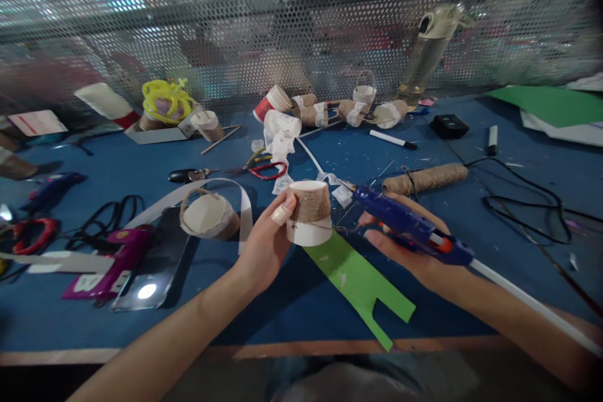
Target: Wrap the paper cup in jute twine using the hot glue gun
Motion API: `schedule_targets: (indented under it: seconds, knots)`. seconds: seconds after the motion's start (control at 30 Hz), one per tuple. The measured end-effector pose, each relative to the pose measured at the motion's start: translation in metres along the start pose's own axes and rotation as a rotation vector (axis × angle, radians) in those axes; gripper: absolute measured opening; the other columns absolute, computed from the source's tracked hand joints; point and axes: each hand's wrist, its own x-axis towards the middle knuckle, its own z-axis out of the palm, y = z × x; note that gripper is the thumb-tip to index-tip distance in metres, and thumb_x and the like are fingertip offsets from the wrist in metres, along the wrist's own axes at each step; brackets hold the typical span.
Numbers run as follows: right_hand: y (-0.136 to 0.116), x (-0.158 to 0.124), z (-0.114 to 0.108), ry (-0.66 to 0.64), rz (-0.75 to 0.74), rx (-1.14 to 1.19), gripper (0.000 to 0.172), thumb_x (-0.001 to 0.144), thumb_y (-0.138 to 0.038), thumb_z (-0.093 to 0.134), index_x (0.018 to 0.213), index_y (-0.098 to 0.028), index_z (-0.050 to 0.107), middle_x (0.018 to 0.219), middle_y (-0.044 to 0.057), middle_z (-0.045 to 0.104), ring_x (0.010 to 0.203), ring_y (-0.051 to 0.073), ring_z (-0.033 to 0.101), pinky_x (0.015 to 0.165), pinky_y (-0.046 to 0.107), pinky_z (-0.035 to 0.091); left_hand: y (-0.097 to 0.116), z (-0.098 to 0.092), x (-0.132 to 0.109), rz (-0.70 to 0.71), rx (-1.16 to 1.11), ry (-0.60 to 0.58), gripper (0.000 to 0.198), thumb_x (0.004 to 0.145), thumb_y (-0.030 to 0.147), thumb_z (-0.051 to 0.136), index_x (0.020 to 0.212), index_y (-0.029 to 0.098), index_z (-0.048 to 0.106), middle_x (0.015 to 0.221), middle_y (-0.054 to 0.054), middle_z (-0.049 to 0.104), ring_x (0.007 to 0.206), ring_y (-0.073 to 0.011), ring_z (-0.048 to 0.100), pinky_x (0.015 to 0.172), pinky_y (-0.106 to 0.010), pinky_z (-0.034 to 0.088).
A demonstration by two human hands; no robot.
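My left hand (271,235) is closed on a small white paper cup (308,232), its upper half wound with brown twine (309,204). In my right hand (400,239) is a blue hot glue gun (405,220), with a long white glue stick (532,304) running out of its back. The gun's nozzle points toward the cup, a short gap to its right. Below the cup lies a green strip (360,279) with a notched end. A spool of twine (426,179) rests beyond the glue gun.
A phone (157,257), a purple glue gun (113,264) and a twine-handled cup (210,217) lie left. Red-handled scissors (268,169) and lace are ahead. Several wrapped cups and a water bottle (426,53) stand by the perforated metal screen (282,19). Black cable (522,201) loops at right.
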Motion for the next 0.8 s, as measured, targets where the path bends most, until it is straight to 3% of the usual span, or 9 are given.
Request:
schedule_targets:
  seconds: [0.13, 0.2, 0.33, 0.43, 0.63, 0.8]
  knots:
    - [-0.002, 0.002, 0.007, -0.095, 0.083, 0.128, 0.037, 0.077, -0.023, 0.087, 0.109, -0.028, 0.069, 0.105, 0.002, 0.078, 0.091, 0.022, 0.075, 0.078, 0.032, 0.061, -0.001, 0.002, -0.002, -0.031, 0.066, -0.020, 0.039, 0.088, 0.044, 0.076, 0.119, 0.020, 0.076, 0.117, -0.008, 0.078, 0.114, -0.0292, 0.069, 0.095, -0.036, 0.055]
    - [-0.004, 0.002, 0.011, -0.115, 0.102, 0.218, 0.033, 0.077, -0.022, 0.087, 0.105, -0.029, 0.071, 0.105, 0.001, 0.079, 0.093, 0.021, 0.076, 0.081, 0.032, 0.062, -0.001, 0.003, -0.003, -0.033, 0.065, -0.033, 0.038, 0.087, 0.044, 0.077, 0.117, 0.020, 0.076, 0.116, -0.008, 0.078, 0.113, -0.0292, 0.069, 0.095, -0.036, 0.055]
    - [-0.008, 0.003, 0.017, 0.006, 0.136, 0.236, 0.016, 0.079, -0.026, 0.086, 0.087, -0.026, 0.072, 0.085, -0.002, 0.078, 0.076, 0.017, 0.075, 0.073, 0.030, 0.063, -0.002, 0.006, -0.003, -0.062, 0.055, -0.034, 0.034, 0.086, 0.042, 0.079, 0.112, 0.020, 0.077, 0.113, -0.008, 0.078, 0.110, -0.0277, 0.070, 0.090, -0.034, 0.054]
    - [-0.010, 0.003, 0.017, 0.038, 0.112, 0.162, 0.016, 0.078, -0.026, 0.087, 0.082, -0.025, 0.071, 0.080, -0.002, 0.077, 0.070, 0.015, 0.072, 0.069, 0.029, 0.062, -0.003, 0.007, -0.003, -0.055, 0.061, -0.042, 0.031, 0.085, 0.043, 0.079, 0.108, 0.021, 0.077, 0.111, -0.007, 0.078, 0.104, -0.0255, 0.070, 0.084, -0.031, 0.052]
    - [-0.007, 0.003, 0.011, -0.031, 0.092, 0.139, 0.014, 0.083, -0.028, 0.084, 0.084, -0.024, 0.070, 0.081, -0.001, 0.076, 0.070, 0.015, 0.071, 0.064, 0.027, 0.060, -0.004, 0.007, 0.000, -0.045, 0.055, -0.017, 0.028, 0.084, 0.042, 0.080, 0.101, 0.020, 0.076, 0.105, -0.006, 0.078, 0.096, -0.0220, 0.070, 0.081, -0.028, 0.051]
    - [-0.009, 0.005, 0.009, 0.008, 0.095, 0.171, 0.017, 0.081, -0.024, 0.085, 0.081, -0.025, 0.068, 0.082, -0.002, 0.076, 0.075, 0.015, 0.073, 0.070, 0.028, 0.061, -0.003, 0.007, -0.001, -0.050, 0.061, -0.013, 0.029, 0.082, 0.043, 0.082, 0.101, 0.021, 0.077, 0.107, -0.005, 0.077, 0.098, -0.0221, 0.069, 0.079, -0.027, 0.051]
